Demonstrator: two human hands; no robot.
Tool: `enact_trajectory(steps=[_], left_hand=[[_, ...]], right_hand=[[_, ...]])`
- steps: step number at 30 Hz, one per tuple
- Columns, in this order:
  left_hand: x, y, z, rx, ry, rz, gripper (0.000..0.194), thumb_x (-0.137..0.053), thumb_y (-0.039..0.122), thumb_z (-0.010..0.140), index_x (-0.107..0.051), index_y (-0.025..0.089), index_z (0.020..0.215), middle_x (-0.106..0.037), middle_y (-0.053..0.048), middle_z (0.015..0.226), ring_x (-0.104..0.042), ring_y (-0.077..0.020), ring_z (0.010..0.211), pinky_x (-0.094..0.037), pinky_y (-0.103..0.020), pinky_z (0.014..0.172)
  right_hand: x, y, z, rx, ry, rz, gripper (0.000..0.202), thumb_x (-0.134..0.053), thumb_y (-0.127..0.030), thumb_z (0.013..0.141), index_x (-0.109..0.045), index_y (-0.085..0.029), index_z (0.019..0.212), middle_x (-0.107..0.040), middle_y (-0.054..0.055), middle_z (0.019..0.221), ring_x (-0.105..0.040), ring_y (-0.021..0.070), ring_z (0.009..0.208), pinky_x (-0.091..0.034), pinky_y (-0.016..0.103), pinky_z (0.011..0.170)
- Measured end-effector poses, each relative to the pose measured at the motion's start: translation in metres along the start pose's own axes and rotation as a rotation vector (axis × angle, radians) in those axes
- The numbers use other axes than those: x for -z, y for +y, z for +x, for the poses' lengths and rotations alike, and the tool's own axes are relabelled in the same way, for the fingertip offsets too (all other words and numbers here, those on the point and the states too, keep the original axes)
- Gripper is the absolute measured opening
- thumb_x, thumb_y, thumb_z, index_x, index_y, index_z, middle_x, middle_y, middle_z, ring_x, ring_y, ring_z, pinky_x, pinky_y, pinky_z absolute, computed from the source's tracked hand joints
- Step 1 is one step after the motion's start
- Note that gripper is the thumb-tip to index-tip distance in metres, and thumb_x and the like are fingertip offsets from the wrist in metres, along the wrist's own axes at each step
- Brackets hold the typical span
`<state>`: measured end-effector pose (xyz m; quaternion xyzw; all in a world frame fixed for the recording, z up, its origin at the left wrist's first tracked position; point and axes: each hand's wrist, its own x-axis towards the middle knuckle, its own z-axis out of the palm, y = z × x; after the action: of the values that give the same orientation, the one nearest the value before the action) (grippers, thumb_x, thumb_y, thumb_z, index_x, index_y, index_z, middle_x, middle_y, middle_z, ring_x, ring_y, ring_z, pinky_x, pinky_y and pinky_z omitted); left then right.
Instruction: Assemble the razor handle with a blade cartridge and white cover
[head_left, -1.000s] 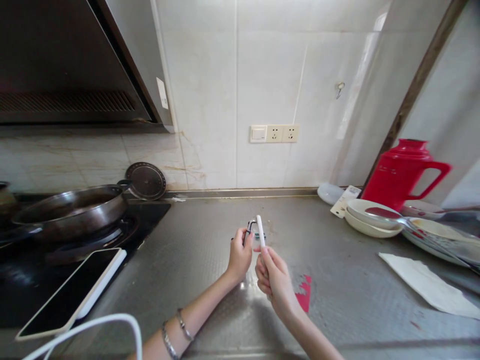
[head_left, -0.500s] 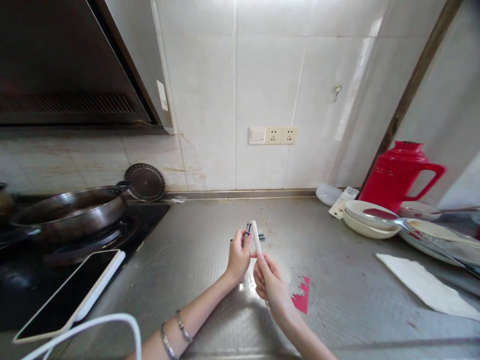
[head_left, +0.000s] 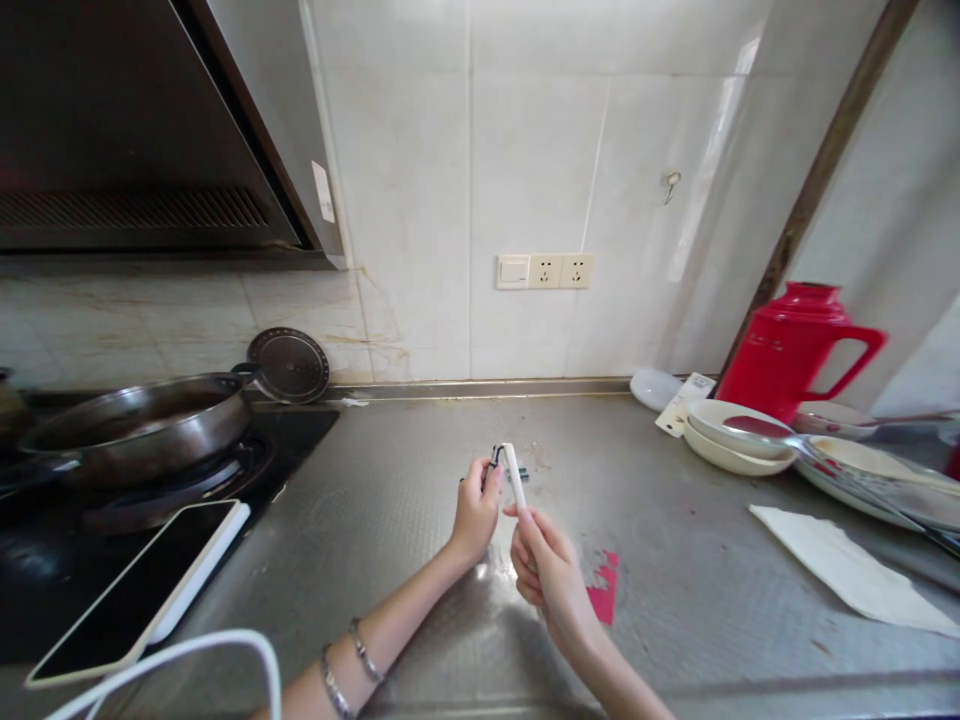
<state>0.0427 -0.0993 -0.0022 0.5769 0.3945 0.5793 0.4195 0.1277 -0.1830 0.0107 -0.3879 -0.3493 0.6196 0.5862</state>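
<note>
My left hand is closed around a small dark object with a thin curved end; its kind is too small to make out. My right hand grips the lower end of a slim white stick, which stands up at a slight lean. The tip of the stick is very close to the dark piece; whether they touch I cannot tell. Just behind the stick, a small dark greenish piece shows over the counter. To the right of my right hand lies a torn red scrap.
On the left a pan stands on the black stove, with a phone and a white cable nearer. At right are a red thermos, stacked bowls, plates with utensils and a white sheet. A range hood hangs upper left.
My right hand and the white stick have shifted slightly to the right and tilted a little more. The dark curved end by my left hand shows more clearly against the stick's tip.
</note>
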Motion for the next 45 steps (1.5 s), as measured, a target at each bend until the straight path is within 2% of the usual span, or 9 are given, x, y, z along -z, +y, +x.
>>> enact_trajectory(steps=[8,13,19,23,26,32,36,40,45], left_hand=[[-0.002,-0.003,0.006,0.112,-0.108,-0.25,0.039,-0.048,0.053,0.079,-0.057,0.015,0.083,-0.041,0.004,0.061,-0.037,-0.0064,0.043,-0.032,-0.018,0.037],[0.0,0.003,0.005,0.298,-0.212,-0.508,0.035,-0.055,0.05,0.075,-0.054,0.015,0.079,-0.038,0.005,0.056,-0.031,-0.0042,0.038,-0.022,-0.015,0.033],[0.001,0.012,0.001,0.447,-0.325,-0.636,0.033,-0.057,0.048,0.073,-0.048,0.016,0.074,-0.035,0.007,0.05,-0.025,-0.0032,0.035,-0.015,-0.014,0.031],[0.001,0.012,0.001,0.453,-0.347,-0.683,0.036,-0.06,0.05,0.071,-0.045,0.017,0.072,-0.034,0.008,0.049,-0.024,-0.0028,0.034,-0.014,-0.014,0.03],[0.001,0.01,0.002,0.447,-0.305,-0.694,0.037,-0.06,0.05,0.071,-0.043,0.017,0.07,-0.034,0.008,0.049,-0.023,-0.0026,0.034,-0.014,-0.014,0.03],[0.0,0.01,0.001,0.437,-0.315,-0.628,0.038,-0.057,0.052,0.073,-0.044,0.017,0.075,-0.035,0.008,0.05,-0.024,-0.0024,0.034,-0.013,-0.015,0.031],[-0.001,0.01,0.002,0.43,-0.303,-0.615,0.039,-0.058,0.053,0.071,-0.043,0.017,0.073,-0.035,0.008,0.051,-0.024,-0.0023,0.034,-0.013,-0.015,0.031],[-0.001,0.008,0.003,0.429,-0.251,-0.595,0.042,-0.06,0.055,0.067,-0.041,0.018,0.071,-0.034,0.009,0.049,-0.024,-0.0023,0.034,-0.013,-0.015,0.03],[-0.004,0.005,0.001,0.383,-0.278,-0.558,0.043,-0.057,0.058,0.07,-0.044,0.017,0.076,-0.036,0.008,0.052,-0.026,-0.0025,0.035,-0.014,-0.015,0.031]], right_hand=[[0.013,-0.015,-0.001,0.179,0.095,-0.082,0.046,-0.058,-0.054,0.075,-0.053,-0.019,0.105,-0.04,-0.008,0.058,-0.026,0.0015,0.034,-0.014,0.013,0.028],[0.017,-0.013,-0.001,0.246,0.107,-0.259,0.064,-0.054,-0.05,0.079,-0.038,-0.021,0.134,-0.04,-0.008,0.056,-0.027,0.0034,0.035,-0.019,0.015,0.029],[0.016,-0.006,0.014,0.33,0.074,-0.356,0.061,-0.049,-0.048,0.083,-0.039,-0.019,0.136,-0.036,-0.007,0.057,-0.027,0.0045,0.04,-0.021,0.017,0.034],[0.012,0.006,0.015,0.349,0.085,-0.37,0.062,-0.048,-0.048,0.083,-0.041,-0.015,0.136,-0.037,-0.005,0.054,-0.026,0.0062,0.041,-0.021,0.019,0.036],[0.009,0.013,0.008,0.325,0.083,-0.369,0.059,-0.048,-0.047,0.083,-0.045,-0.016,0.134,-0.037,-0.005,0.052,-0.025,0.0069,0.042,-0.021,0.019,0.037],[0.007,0.003,0.01,0.357,0.117,-0.316,0.06,-0.052,-0.046,0.081,-0.044,-0.02,0.135,-0.037,-0.005,0.055,-0.026,0.0067,0.043,-0.022,0.019,0.038],[0.008,0.01,0.012,0.343,0.128,-0.306,0.059,-0.054,-0.046,0.078,-0.049,-0.019,0.131,-0.037,-0.005,0.052,-0.026,0.0075,0.042,-0.022,0.02,0.037],[0.011,0.016,0.01,0.332,0.094,-0.366,0.057,-0.052,-0.045,0.081,-0.047,-0.019,0.132,-0.036,-0.005,0.054,-0.026,0.0073,0.044,-0.021,0.02,0.039],[0.013,0.007,0.014,0.388,0.125,-0.389,0.057,-0.048,-0.044,0.084,-0.042,-0.019,0.135,-0.033,-0.005,0.057,-0.026,0.0072,0.045,-0.021,0.019,0.04]])
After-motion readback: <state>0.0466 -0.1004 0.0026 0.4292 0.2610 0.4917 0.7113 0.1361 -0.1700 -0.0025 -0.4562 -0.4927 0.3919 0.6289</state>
